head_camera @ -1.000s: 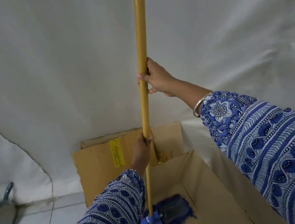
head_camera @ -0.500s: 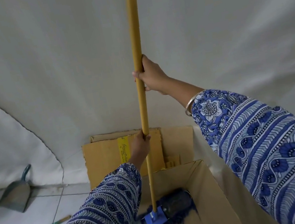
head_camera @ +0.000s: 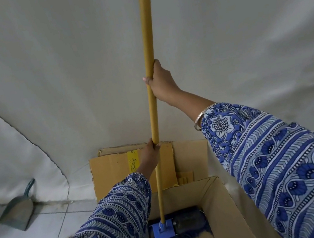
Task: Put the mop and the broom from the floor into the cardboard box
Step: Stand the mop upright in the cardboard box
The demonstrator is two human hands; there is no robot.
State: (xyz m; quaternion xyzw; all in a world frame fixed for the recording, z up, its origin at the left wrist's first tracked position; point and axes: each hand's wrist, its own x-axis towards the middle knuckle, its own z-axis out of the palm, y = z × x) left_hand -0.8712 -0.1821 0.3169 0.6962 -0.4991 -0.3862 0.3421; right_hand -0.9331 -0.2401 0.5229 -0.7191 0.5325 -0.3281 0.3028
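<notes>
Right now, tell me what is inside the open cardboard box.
The mop's blue-fringed head rests on the cardboard box floor, its yellow pole standing up, held by both hands. The left sleeve hides the box's left side; the near end is out of frame.

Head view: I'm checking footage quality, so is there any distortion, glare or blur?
Head view: wide-angle bending curves the sheet seam and stretches the right sleeve; soft, even light; a faint sheen along the mop handle, no harsh glare; the box and both hands look sharp.

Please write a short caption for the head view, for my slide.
Both hands, left and right, hold the yellow-handled mop upright, head inside the cardboard box.
</notes>
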